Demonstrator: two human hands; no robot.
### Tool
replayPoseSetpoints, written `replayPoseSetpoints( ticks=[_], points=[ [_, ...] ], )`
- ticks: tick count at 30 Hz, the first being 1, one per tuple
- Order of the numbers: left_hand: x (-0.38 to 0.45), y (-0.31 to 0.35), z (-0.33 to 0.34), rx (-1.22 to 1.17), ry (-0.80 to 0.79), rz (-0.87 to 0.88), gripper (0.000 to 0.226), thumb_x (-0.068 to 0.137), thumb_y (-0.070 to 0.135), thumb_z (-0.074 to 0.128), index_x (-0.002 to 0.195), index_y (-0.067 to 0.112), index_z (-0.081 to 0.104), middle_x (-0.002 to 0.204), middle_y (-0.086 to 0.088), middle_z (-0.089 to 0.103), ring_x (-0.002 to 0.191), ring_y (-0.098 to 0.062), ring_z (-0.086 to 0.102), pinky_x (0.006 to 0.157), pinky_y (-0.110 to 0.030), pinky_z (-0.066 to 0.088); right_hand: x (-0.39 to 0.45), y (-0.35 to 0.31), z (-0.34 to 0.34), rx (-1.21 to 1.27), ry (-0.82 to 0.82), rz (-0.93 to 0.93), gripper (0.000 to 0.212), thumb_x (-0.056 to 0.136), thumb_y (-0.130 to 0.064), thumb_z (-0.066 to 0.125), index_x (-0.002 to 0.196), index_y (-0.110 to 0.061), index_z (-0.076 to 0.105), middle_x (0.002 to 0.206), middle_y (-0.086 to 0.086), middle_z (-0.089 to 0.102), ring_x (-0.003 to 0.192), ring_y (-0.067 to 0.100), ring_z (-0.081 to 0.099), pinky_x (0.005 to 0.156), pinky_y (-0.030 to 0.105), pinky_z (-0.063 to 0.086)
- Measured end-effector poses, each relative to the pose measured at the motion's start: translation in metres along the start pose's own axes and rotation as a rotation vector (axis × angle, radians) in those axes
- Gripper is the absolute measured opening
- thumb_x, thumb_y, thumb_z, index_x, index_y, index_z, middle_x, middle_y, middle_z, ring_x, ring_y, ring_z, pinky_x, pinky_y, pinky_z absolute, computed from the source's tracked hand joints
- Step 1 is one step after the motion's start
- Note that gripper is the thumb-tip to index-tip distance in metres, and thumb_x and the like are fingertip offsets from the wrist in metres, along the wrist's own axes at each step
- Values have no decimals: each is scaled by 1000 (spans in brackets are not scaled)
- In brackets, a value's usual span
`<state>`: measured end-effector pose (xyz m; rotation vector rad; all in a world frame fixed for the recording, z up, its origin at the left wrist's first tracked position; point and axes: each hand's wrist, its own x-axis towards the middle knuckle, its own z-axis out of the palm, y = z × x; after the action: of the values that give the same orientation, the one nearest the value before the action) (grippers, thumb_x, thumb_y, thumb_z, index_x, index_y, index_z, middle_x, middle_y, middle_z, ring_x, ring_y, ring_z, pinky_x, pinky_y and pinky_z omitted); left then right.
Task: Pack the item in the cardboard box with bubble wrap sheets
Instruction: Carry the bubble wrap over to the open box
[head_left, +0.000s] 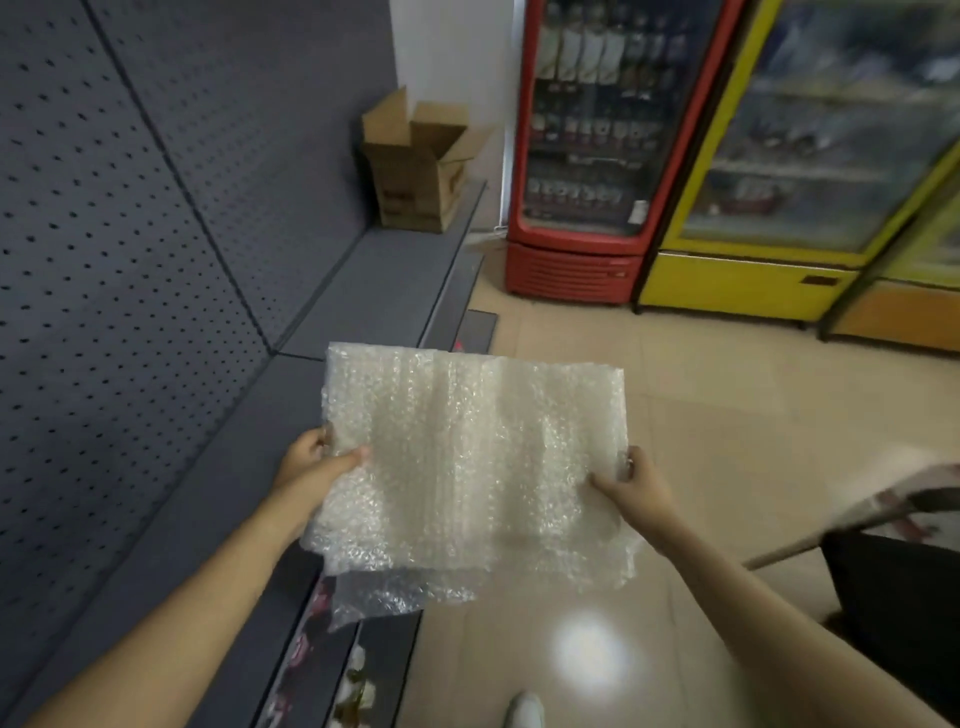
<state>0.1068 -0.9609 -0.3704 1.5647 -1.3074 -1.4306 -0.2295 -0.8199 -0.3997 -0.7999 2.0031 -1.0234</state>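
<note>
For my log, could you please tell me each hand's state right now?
Left hand: closed on the bubble wrap sheet.
Right hand: closed on the same sheet.

A bubble wrap sheet (467, 462), clear and whitish, is held spread out and nearly flat in mid-air near the viewer, its near edge drooping and crumpled. The cardboard box (415, 166) stands far off on the grey shelf, upright, its top flaps open.
</note>
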Motion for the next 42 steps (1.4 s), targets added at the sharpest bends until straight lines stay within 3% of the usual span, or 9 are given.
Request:
replayPoseSetpoints(
  ticks=[4, 10, 14, 19, 26, 31, 35, 39, 42],
  points=[
    [27, 30, 80, 46, -105, 41, 36, 78, 14, 77, 108, 10, 59, 105, -10, 65, 87, -24, 64, 75, -33, 51, 25, 16, -68, 16, 117, 32, 43, 83, -18, 70, 119, -7, 49, 90, -4, 60, 75, 9, 60, 57, 21, 48],
    [55, 60, 173, 74, -197, 113, 37, 79, 13, 75, 106, 17, 51, 96, 1, 56, 76, -7, 55, 65, -22, 44, 51, 34, -136, 33, 232, 73, 37, 83, -17, 70, 114, -10, 51, 98, 2, 63, 72, 4, 59, 46, 9, 44],
    [87, 75, 202, 163, -232, 113, 37, 76, 18, 79, 104, 13, 57, 112, -5, 62, 98, -22, 60, 84, -33, 48, 77, 37, -152, 48, 267, 95, 37, 82, -18, 71, 113, -13, 52, 104, 6, 65, 84, 20, 64, 68, 27, 53],
    [139, 92, 225, 224, -249, 98, 76, 72, 30, 82, 135, 6, 46, 137, -12, 51, 123, -30, 51, 103, -43, 43, 130, 26, -160, 47, 265, 100, 34, 80, -19, 72, 109, -13, 55, 102, 6, 67, 83, 19, 66, 62, 25, 53],
    [221, 124, 248, 217, -240, 68, 76, 64, 38, 85, 128, 12, 52, 129, -12, 58, 114, -31, 59, 99, -49, 48, 216, -11, -164, 40, 259, 108, 33, 81, -18, 71, 110, -12, 55, 97, 3, 65, 80, 15, 65, 60, 24, 52],
    [266, 151, 268, 204, -224, 71, 55, 71, 27, 82, 117, 11, 57, 116, -9, 65, 104, -29, 63, 94, -49, 50, 276, -30, -166, 12, 251, 97, 29, 83, -18, 70, 106, -10, 54, 86, -2, 61, 71, 8, 59, 52, 17, 43],
    [295, 161, 283, 185, -183, 77, 48, 72, 25, 82, 112, 12, 58, 113, -9, 66, 101, -28, 64, 91, -45, 52, 321, -40, -171, -14, 213, 97, 35, 82, -21, 71, 110, -10, 53, 94, 3, 64, 78, 15, 63, 56, 22, 48],
    [326, 167, 300, 172, -134, 36, 54, 70, 29, 83, 114, 12, 58, 115, -8, 65, 102, -28, 64, 91, -44, 52, 373, -51, -180, -64, 181, 79, 37, 82, -21, 71, 111, -8, 51, 84, -4, 58, 70, 10, 58, 53, 21, 43],
    [344, 175, 314, 116, -97, 6, 51, 70, 26, 83, 113, 11, 58, 111, -9, 67, 96, -27, 66, 86, -43, 54, 413, -62, -190, -77, 142, 65, 38, 82, -24, 71, 110, -14, 48, 90, -3, 60, 78, 16, 62, 61, 28, 50]
  ],
)
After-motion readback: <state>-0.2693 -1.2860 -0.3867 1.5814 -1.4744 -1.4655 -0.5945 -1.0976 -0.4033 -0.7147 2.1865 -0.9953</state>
